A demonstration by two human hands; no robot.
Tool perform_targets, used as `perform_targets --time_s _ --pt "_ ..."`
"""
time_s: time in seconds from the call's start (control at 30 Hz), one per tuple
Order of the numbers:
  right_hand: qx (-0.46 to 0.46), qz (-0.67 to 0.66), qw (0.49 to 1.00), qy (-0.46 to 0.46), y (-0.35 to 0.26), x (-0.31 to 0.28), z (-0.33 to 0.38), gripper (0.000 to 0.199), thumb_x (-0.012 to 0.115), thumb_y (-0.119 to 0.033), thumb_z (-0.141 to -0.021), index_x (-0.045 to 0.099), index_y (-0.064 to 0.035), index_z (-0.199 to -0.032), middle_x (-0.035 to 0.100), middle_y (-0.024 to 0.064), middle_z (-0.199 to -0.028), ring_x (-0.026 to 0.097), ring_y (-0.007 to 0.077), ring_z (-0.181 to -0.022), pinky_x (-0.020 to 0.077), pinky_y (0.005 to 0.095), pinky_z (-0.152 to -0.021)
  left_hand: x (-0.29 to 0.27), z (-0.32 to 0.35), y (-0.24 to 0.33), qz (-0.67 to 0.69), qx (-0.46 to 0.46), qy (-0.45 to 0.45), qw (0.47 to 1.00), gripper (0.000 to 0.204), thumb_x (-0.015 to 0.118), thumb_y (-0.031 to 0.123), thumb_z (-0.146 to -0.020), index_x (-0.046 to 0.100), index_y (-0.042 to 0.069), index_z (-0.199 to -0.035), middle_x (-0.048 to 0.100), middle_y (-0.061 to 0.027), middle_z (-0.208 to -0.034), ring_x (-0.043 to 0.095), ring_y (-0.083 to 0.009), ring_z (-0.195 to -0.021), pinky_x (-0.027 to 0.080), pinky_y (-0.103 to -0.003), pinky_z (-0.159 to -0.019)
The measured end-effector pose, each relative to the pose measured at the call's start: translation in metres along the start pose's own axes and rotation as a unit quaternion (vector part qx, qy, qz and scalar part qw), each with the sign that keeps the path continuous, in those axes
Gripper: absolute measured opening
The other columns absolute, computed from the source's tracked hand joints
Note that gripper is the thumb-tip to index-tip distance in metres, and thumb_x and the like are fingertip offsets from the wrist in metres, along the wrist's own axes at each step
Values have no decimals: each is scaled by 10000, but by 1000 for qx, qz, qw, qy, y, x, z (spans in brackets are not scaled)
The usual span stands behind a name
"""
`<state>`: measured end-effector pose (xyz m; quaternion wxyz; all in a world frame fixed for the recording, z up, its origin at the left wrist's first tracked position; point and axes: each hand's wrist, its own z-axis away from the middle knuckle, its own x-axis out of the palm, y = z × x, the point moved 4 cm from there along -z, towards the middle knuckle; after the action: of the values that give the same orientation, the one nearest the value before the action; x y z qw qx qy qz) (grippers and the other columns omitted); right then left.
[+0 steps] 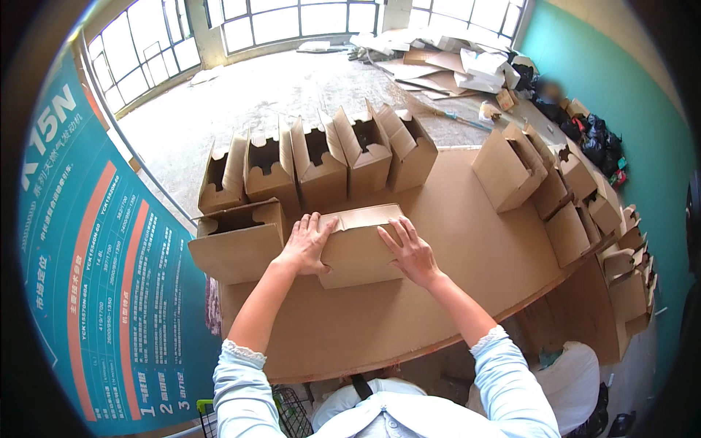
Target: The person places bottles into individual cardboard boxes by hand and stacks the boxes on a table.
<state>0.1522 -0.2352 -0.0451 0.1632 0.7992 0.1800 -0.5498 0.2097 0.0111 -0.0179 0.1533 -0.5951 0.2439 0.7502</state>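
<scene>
Both hands, left hand (305, 244) and right hand (409, 252), are pressing flat, fingers spread, on a brown box (359, 244) on the table (453, 241), beside a teal banner (87, 270).

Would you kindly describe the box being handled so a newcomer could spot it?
Look at the cardboard-covered table. Before the back row of boxes lies one carton, with the left hand and right hand on it. Unlike its open-topped neighbours, it is lying flat.
</scene>
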Motion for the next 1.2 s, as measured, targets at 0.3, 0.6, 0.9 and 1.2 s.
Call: perform_targets --time_s 0.3,0.6,0.9,1.2 --pt "-7 30 999 -27 27 38 -66 1089 849 -309 -676 214 -258 -1560 331 103 -1531 302 336 -1433 430 401 -1104 -8 -57 -42 -75 -72 -14 994 1326 901 402 -503 148 174 -1570 253 -250 -1561 216 -392 -1471 122 -486 -1228" --pt "121 128 983 -60 27 54 -78 793 612 -248 -891 201 -180 -1566 240 79 -1613 196 298 -1498 173 523 -1208 1 -76 -42 -115 -117 -23 986 1401 924 435 -510 69 158 -1584 131 -220 -1622 113 -353 -1514 108 -552 -1209" --pt "18 27 999 -21 5 33 53 571 467 -144 -945 352 -130 -1505 321 139 -1573 262 324 -1477 171 543 -1208 47 -50 -41 -148 -147 102 973 1267 881 387 -658 60 118 -1584 139 -177 -1635 112 -346 -1516 152 -518 -1206" --pt "305 249 919 -19 337 -26 95 553 447 -144 -941 369 -97 -1486 362 164 -1542 305 328 -1453 219 505 -1195 64 47 79 -72 -115 193 972 905 766 92 -759 283 51 -1524 168 -145 -1623 157 -351 -1496 189 -525 -1203"
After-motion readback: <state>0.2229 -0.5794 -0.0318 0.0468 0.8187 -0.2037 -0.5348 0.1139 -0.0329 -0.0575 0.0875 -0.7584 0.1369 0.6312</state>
